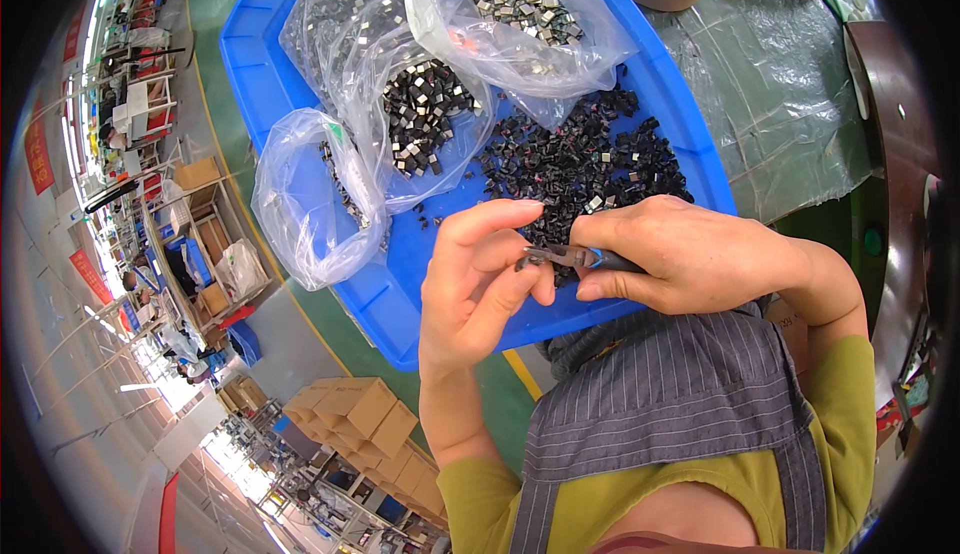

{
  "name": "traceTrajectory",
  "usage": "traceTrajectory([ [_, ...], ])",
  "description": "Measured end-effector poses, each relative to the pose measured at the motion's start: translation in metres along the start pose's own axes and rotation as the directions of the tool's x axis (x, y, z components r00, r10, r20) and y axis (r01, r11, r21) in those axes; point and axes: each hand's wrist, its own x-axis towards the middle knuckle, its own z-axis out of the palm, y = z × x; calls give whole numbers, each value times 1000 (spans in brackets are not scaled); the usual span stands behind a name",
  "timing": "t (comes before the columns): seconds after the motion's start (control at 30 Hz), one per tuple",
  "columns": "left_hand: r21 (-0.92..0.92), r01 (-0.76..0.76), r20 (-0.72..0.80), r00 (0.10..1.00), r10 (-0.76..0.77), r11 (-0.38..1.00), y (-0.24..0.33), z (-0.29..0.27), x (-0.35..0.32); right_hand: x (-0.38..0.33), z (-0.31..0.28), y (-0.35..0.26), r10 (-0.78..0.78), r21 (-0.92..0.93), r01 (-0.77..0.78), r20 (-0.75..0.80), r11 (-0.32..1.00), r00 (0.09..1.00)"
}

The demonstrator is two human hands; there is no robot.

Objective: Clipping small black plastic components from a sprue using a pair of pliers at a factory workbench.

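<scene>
Pliers (570, 256) with blue handles sit clamped in the right hand (690, 254) at frame centre, tips meeting a tiny part pinched by the left hand (480, 274) fingers, above the blue tray (400, 284) of black components (585, 164).

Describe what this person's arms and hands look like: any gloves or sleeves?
Both hands are bare, with no gloves: the left hand and the right hand. The forearms are bare too. Olive-green sleeves are pushed up toward the elbows, under a grey pinstriped apron. No rings or watch show.
</scene>
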Motion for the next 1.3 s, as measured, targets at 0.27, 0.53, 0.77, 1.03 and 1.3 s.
traceTrajectory([
  [0.27, 19, 48, -17, 999, -48, 999, 2, 1, 2, 0, -3, -4, 56, 38, -57, 26, 998, 998],
  [0.53, -37, 105, -36, 994, -107, 994, 2, 1, 1, 1, 2, -3, 38, -72, -42, -52, 996, 998],
  [0.77, 224, 126, -181, 980, -86, 966, -5, 5, 4, 0, 7, 4, -14, -57, 6, -148, 998, 989],
  [1.03, 681, -288, -35, 906, 422, 674, -16, 0, 6, -1, 6, 1, -14, -40, 8, -154, 999, 988],
  [1.3, 376, -161, -19, 983, 182, 912, -9, -6, 2, -1, 1, 0, -10, 21, 11, -34, 1000, 999],
])
